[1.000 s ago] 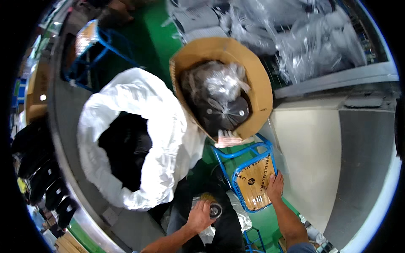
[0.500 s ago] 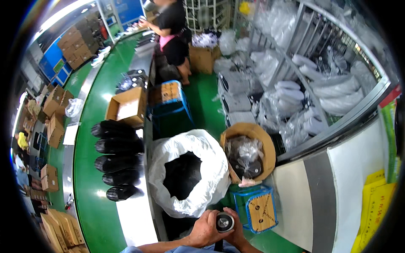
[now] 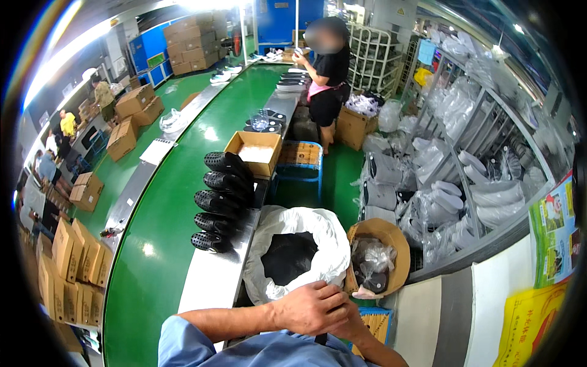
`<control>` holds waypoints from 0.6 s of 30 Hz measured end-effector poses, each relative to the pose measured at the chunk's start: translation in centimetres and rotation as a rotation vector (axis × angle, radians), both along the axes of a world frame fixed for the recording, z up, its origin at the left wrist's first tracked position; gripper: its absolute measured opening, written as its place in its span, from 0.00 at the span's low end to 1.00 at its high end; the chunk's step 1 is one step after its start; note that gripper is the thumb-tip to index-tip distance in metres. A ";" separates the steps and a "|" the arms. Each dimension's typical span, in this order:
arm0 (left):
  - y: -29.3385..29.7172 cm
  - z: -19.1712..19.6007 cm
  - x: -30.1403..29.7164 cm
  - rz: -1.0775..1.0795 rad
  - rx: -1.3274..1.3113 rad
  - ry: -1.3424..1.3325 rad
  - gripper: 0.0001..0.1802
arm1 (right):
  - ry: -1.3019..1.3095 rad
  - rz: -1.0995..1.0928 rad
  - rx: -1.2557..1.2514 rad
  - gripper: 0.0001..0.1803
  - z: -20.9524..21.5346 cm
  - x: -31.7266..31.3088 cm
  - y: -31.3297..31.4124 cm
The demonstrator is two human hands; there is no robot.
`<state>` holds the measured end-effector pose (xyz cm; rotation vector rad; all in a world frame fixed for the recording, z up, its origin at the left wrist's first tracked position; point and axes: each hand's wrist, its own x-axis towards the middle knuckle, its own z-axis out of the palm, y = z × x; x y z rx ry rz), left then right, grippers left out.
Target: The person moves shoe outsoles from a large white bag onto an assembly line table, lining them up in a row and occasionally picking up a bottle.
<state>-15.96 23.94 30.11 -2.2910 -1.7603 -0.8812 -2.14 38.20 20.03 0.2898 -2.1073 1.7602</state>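
Note:
My left hand (image 3: 310, 307) is curled with its fingers bent over toward my right hand (image 3: 351, 320), and the two meet in front of my body. Between them, whatever they hold is covered by my fingers; only a short black strap (image 3: 321, 338) shows below. Just beyond my hands stands a white sack (image 3: 333, 235), its rim folded open around a dark inside (image 3: 287, 260). Beside it on the right, a round-opened carton (image 3: 397, 257) holds dark pieces in clear plastic. To the left, several black clogs with holes (image 3: 214, 202) lie in a row along the bench edge.
A long green conveyor belt (image 3: 153, 263) runs away on the left. An open carton (image 3: 269, 160) sits on the bench past the clogs. A blue stool (image 3: 299, 153) stands beyond the sack. A metal rack (image 3: 452, 147) of bagged goods lines the right. Another person (image 3: 330, 73) stands farther off.
The view has tilted up and turned left. Earlier a round black object with a silvery face showed between my hands; now my fingers hide that spot. My left forearm lies more across my body.

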 end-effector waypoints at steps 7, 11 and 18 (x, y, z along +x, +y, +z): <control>-0.8 1.7 3.0 0.575 -0.286 -0.188 0.32 | -0.252 -0.207 0.223 0.33 0.9 -1.0 -1.5; -3.7 5.1 -0.6 0.483 -0.827 -0.387 0.52 | -0.295 -0.232 0.370 0.45 0.1 -1.5 -1.9; -7.1 3.6 -4.5 0.227 -0.457 0.038 0.45 | -0.334 -0.173 0.358 0.47 0.5 -4.5 -4.1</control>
